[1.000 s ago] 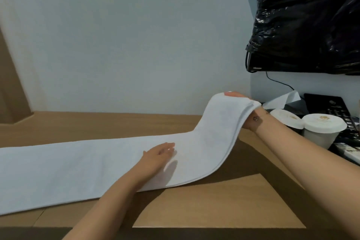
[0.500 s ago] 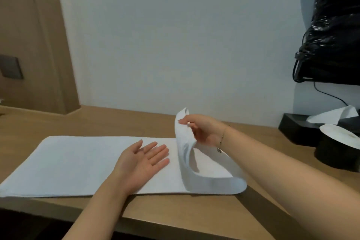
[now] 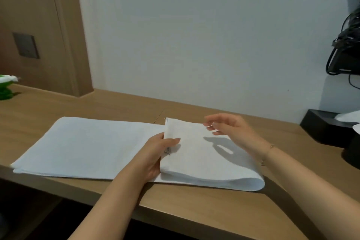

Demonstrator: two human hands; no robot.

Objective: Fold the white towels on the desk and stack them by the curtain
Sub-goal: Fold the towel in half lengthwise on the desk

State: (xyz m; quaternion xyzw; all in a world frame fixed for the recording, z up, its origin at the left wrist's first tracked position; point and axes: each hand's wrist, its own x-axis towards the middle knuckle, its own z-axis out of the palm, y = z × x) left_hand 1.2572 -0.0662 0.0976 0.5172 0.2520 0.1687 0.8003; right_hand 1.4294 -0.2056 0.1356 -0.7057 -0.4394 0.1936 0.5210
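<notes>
A long white towel (image 3: 87,148) lies flat across the wooden desk (image 3: 194,204). Its right end is folded over to the left and rests on top as a flap (image 3: 202,158). My left hand (image 3: 155,154) is at the flap's left edge, fingers tucked under it and thumb lying on top, pinching that edge. My right hand (image 3: 229,128) hovers just above the flap's far right part with relaxed, spread fingers, holding nothing. A thin bracelet sits on that wrist.
A black box (image 3: 327,130) with white tissue stands at the right on the desk. Black cables and a dark device (image 3: 344,52) hang on the wall above it. A green and white object (image 3: 5,87) sits far left. The desk's front edge runs below the towel.
The right hand carried the towel's end leftward, laid it down on the towel and let go. The left hand went from lying flat on the towel to pinching the flap's edge.
</notes>
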